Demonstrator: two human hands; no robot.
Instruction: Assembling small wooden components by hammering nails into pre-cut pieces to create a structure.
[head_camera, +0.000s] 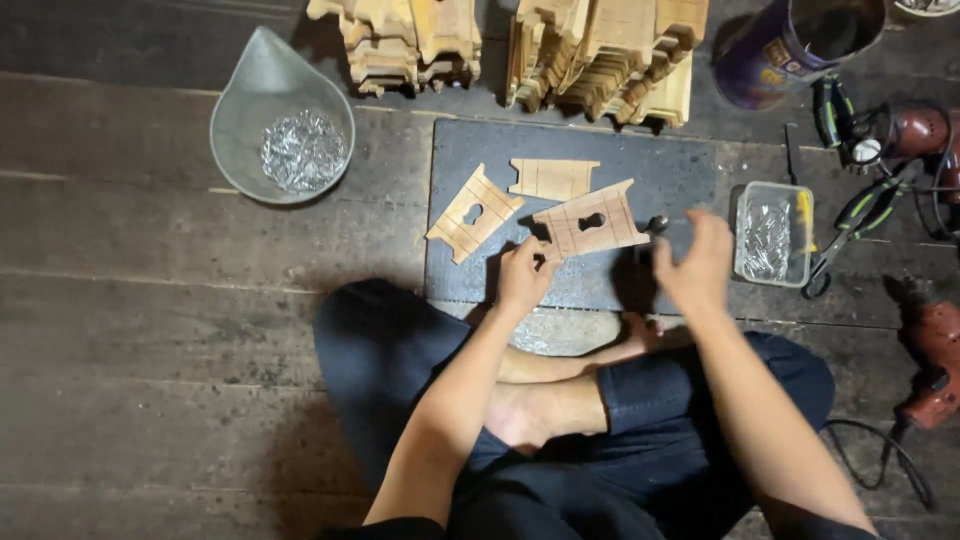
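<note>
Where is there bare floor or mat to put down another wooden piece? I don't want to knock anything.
Free: the dark mat right of the plain wooden piece, and the floor planks below the metal bowl. Crowded: the clear nail box, pliers and drills.

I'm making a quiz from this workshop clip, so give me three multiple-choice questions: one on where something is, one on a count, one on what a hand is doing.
1. Where is the metal bowl of nails?
A. left of the dark mat
B. on the mat
C. beside the drill

2. How many flat wooden pieces are over the dark mat?
A. one
B. three
C. six

3. What is the left hand doing?
A. resting on a knee
B. gripping a wooden piece
C. reaching into the clear tub

Answers:
1 A, it sits on the floor planks left of the mat.
2 B, two lie flat and one is held.
3 B, its fingers pinch the piece's lower edge.
</note>
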